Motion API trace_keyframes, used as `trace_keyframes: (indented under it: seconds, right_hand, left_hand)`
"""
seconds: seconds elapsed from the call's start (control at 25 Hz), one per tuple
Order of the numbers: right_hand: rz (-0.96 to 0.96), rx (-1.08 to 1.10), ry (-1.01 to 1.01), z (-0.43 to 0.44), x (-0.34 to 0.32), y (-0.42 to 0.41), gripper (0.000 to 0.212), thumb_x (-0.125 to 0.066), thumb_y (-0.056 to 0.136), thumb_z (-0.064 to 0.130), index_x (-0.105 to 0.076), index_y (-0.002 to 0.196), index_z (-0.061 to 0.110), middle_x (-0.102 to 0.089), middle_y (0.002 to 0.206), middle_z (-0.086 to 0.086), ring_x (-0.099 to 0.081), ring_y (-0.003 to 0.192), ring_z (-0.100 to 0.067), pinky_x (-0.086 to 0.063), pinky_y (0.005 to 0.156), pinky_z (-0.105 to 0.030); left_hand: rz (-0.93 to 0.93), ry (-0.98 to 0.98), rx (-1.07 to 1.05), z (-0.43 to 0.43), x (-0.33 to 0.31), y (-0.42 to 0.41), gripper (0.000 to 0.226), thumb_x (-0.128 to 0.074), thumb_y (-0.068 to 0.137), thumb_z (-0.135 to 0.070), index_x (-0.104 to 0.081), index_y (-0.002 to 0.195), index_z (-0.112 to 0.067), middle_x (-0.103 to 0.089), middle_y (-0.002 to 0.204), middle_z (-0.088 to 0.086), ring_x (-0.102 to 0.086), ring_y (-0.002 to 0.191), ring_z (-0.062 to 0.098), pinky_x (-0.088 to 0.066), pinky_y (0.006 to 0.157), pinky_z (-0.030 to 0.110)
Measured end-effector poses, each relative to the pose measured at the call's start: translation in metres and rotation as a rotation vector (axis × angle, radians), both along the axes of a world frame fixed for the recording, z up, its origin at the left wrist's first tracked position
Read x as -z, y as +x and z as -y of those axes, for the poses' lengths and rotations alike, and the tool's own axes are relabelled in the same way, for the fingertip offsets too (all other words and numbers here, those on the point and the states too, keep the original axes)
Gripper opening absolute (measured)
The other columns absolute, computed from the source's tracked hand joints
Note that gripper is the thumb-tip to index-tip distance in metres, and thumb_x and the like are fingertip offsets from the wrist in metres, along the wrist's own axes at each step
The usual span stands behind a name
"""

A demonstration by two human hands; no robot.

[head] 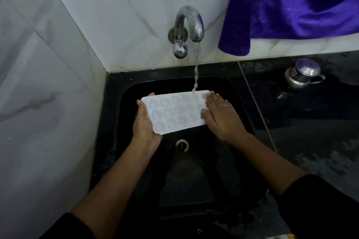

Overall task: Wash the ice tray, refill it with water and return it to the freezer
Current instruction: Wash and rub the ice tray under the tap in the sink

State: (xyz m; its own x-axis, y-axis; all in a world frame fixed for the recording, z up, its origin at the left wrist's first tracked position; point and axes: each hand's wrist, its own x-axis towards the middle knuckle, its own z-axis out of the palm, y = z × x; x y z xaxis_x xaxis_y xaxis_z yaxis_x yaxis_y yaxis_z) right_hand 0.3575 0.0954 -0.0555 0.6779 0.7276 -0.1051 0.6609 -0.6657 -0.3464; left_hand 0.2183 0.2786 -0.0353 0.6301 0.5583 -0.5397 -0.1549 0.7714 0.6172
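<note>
- Black sink basin (124,151): there is open room beneath and around the tray.
- Left hand (145,124) grips the left end of the white plastic ice tray (174,112), held over the basin's middle.
- Right hand (221,116) lies flat, fingers straight, on the tray's right end.
- Curved chrome tap (189,23) pours onto the tray's far edge. Washing looks under way; refill and freezer remain.
- Steel lidded pot (303,73) stands well apart on the worktop's right.

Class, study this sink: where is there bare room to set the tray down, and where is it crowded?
Free: the sink floor around the drain, on the near side of the tray, and the counter right of the sink, nearer than the pot. Crowded: under the tap, where the left hand grips and the right hand presses the tray in the stream.
</note>
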Motion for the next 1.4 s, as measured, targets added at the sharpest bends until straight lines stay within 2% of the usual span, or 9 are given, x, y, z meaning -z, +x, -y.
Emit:
trace_keyframes:
  seconds: [0.16, 0.32, 0.6, 0.72, 0.84, 0.96, 1.12, 1.28, 1.4]
  right_hand:
    - [0.089, -0.009, 0.077, 0.006, -0.001, -0.029, 0.064, -0.025, 0.105, 0.044, -0.049, 0.152, 0.008, -0.048, 0.158, -0.011, -0.038, 0.150, -0.025, -0.024, 0.126, -0.044]
    - [0.072, -0.030, 0.197, -0.012, -0.008, -0.051, 0.043, -0.042, 0.106, 0.029, -0.063, 0.136, 0.007, -0.063, 0.137, -0.012, -0.057, 0.128, -0.027, -0.041, 0.114, -0.041]
    - [0.082, 0.084, 0.251, -0.003, 0.003, -0.025, 0.031, -0.049, 0.096, 0.022, -0.073, 0.108, 0.007, -0.069, 0.103, -0.008, -0.063, 0.097, -0.028, -0.052, 0.088, -0.043]
    - [0.011, -0.090, 0.293, -0.023, 0.000, -0.045, 0.033, -0.049, 0.095, 0.020, -0.073, 0.112, 0.004, -0.068, 0.107, -0.010, -0.060, 0.099, -0.028, -0.049, 0.089, -0.039]
    - [-0.001, -0.079, 0.322, -0.005, 0.009, -0.012, 0.038, -0.049, 0.093, 0.019, -0.073, 0.120, 0.007, -0.070, 0.115, -0.008, -0.062, 0.107, -0.027, -0.049, 0.097, -0.040]
    - [-0.028, 0.032, 0.323, -0.015, 0.008, -0.010, 0.028, -0.054, 0.092, 0.017, -0.075, 0.107, 0.006, -0.070, 0.106, -0.009, -0.063, 0.100, -0.029, -0.051, 0.092, -0.043]
    - [-0.118, -0.133, 0.428, -0.028, 0.001, -0.030, 0.028, -0.052, 0.098, 0.022, -0.074, 0.108, 0.007, -0.069, 0.106, -0.005, -0.060, 0.102, -0.020, -0.046, 0.091, -0.032]
    - [-0.195, 0.216, 0.419, -0.021, 0.026, 0.022, 0.037, -0.051, 0.102, 0.040, -0.066, 0.084, 0.012, -0.061, 0.087, -0.003, -0.058, 0.086, -0.021, -0.046, 0.076, -0.038]
    - [-0.095, 0.523, 0.149, -0.033, 0.043, 0.042, 0.045, -0.048, 0.103, 0.048, -0.063, 0.107, 0.006, -0.059, 0.113, -0.018, -0.057, 0.107, -0.039, -0.050, 0.088, -0.049]
  left_hand:
    - [-0.024, 0.019, -0.010, -0.012, 0.014, 0.022, 0.055, -0.034, 0.109, -0.059, -0.061, 0.145, -0.026, -0.071, 0.137, 0.005, -0.069, 0.124, 0.030, -0.055, 0.104, 0.056]
    - [-0.070, 0.067, 0.003, -0.010, 0.024, 0.051, 0.052, -0.034, 0.109, -0.059, -0.064, 0.139, -0.028, -0.074, 0.132, 0.005, -0.072, 0.118, 0.027, -0.060, 0.094, 0.047]
    - [-0.117, 0.054, 0.060, 0.008, 0.031, 0.072, 0.049, -0.040, 0.109, -0.058, -0.065, 0.137, -0.027, -0.079, 0.120, 0.003, -0.078, 0.103, 0.023, -0.064, 0.082, 0.042]
    - [-0.144, 0.041, 0.041, 0.006, 0.037, 0.079, 0.049, -0.039, 0.109, -0.058, -0.066, 0.135, -0.027, -0.081, 0.112, 0.001, -0.080, 0.096, 0.020, -0.064, 0.073, 0.036]
    - [-0.112, 0.028, 0.036, -0.002, 0.038, 0.079, 0.049, -0.040, 0.108, -0.059, -0.065, 0.136, -0.027, -0.079, 0.120, 0.003, -0.078, 0.104, 0.023, -0.064, 0.078, 0.040]
    - [-0.113, 0.026, 0.031, -0.002, 0.041, 0.082, 0.051, -0.039, 0.108, -0.059, -0.065, 0.137, -0.027, -0.079, 0.119, 0.002, -0.078, 0.105, 0.024, -0.065, 0.080, 0.041]
    - [-0.098, -0.011, 0.067, 0.003, 0.047, 0.088, 0.061, -0.046, 0.103, -0.066, -0.061, 0.144, -0.024, -0.074, 0.131, 0.010, -0.071, 0.121, 0.035, -0.057, 0.102, 0.055]
    - [-0.088, 0.033, 0.135, 0.009, 0.046, 0.076, 0.057, -0.049, 0.105, -0.058, -0.058, 0.146, -0.019, -0.072, 0.134, 0.011, -0.070, 0.123, 0.035, -0.053, 0.105, 0.061]
    - [-0.097, 0.036, 0.175, 0.023, 0.044, 0.062, 0.053, -0.048, 0.107, -0.055, -0.057, 0.145, -0.019, -0.072, 0.135, 0.011, -0.071, 0.122, 0.034, -0.057, 0.101, 0.057]
